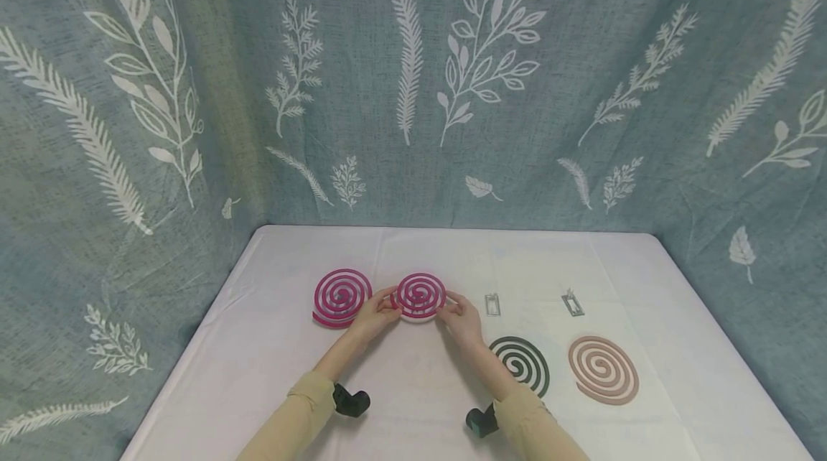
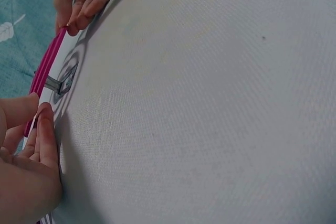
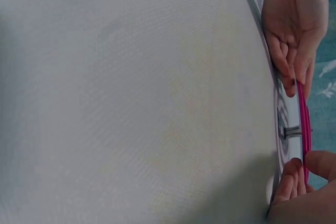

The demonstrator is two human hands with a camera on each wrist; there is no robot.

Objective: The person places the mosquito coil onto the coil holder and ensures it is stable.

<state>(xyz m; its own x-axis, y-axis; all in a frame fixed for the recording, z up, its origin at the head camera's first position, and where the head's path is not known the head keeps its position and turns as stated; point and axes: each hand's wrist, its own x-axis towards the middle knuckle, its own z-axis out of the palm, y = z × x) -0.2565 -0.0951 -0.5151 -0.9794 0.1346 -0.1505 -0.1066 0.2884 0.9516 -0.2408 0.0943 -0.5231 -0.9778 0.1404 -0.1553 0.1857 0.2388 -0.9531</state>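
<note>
A pink mosquito coil (image 1: 418, 296) is raised level above the white table, one hand at either side. My left hand (image 1: 373, 319) pinches its left edge between thumb and fingers; my right hand (image 1: 464, 320) pinches the right edge. Beneath the coil (image 2: 46, 69), the left wrist view shows a small metal stand (image 2: 67, 81) on the table, its upright prong reaching the coil's middle. The right wrist view shows the same prong (image 3: 293, 131) against the coil's underside; whether it is seated cannot be told. Another pink coil (image 1: 342, 296) is just left of my left hand.
Two flat metal stands, one upper middle right (image 1: 493, 304) and one farther right (image 1: 572, 303), lie on the white table (image 1: 258, 375). A dark green coil (image 1: 520, 360), partly behind my right forearm, and a brown coil (image 1: 604, 370) lie nearer. A patterned curtain (image 1: 362, 87) borders the table.
</note>
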